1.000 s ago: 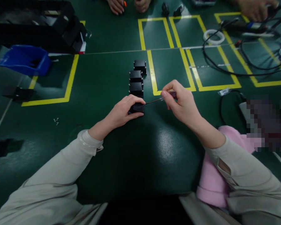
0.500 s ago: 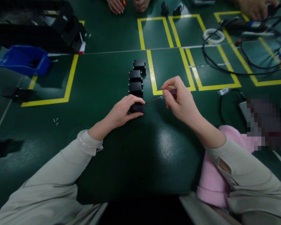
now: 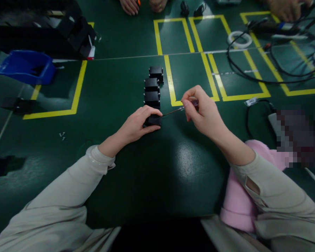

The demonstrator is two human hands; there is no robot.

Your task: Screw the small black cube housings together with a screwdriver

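Thumb and fingers of my left hand (image 3: 136,125) grip a small black block (image 3: 153,120) on the green table. My right hand (image 3: 203,111) is closed around the handle of a thin screwdriver (image 3: 173,111). Its shaft points left, and the tip meets the right side of the held block, close to my left fingertips. Beyond that block, three similar black blocks stand in a row: a near one (image 3: 152,97), a middle one (image 3: 151,84) and a far one (image 3: 156,72) set slightly to the right.
Small screws (image 3: 62,136) lie on the left, below a blue bin (image 3: 27,68) and a large black fixture (image 3: 42,35). Black cables (image 3: 241,71) and a white ring (image 3: 239,39) are at the right, pink cloth (image 3: 238,199) by my right sleeve. Another person's hands (image 3: 130,6) show at the top.
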